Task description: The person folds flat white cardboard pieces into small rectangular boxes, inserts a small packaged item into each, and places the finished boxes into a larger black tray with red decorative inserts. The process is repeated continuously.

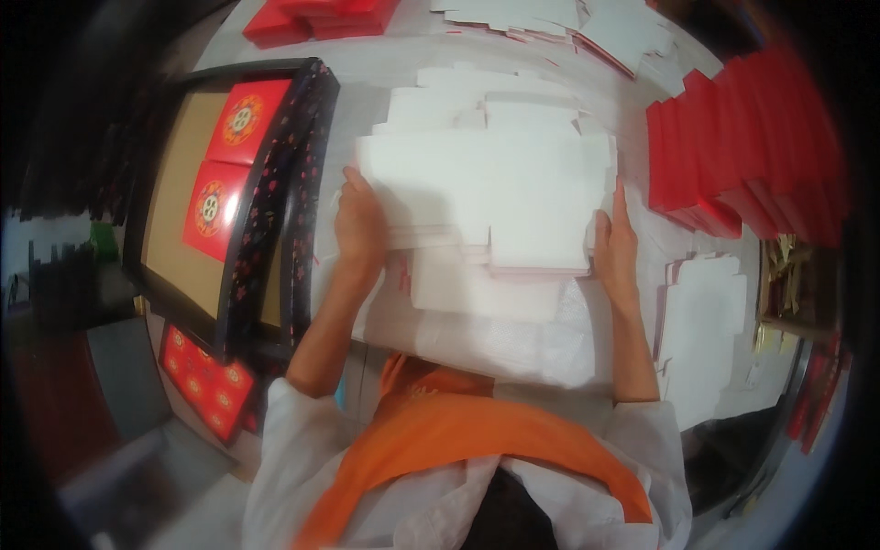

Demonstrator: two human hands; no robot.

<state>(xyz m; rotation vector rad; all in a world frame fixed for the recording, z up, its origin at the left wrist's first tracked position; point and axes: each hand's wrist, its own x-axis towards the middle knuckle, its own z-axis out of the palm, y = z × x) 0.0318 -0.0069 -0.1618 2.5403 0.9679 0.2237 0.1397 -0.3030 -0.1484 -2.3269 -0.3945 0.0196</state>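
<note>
From my feed both forearms reach fwd over the orange apron (477,440), elbows in. Left hand (360,223) and right hand (616,240) each lie flat against an end of the white card stack (486,183) mid-desk, grip closed on its edges, fingers pointing away. Stack looks light, thin, bendy, prob slippery sheet-on-sheet; best held at both ends. Beyond: red boxes (733,147) far right.

Matt white card sheets (495,188); smooth, slightly glossy red boxes (733,147); glossy black patterned tray (275,202) with a brown card floor.
</note>
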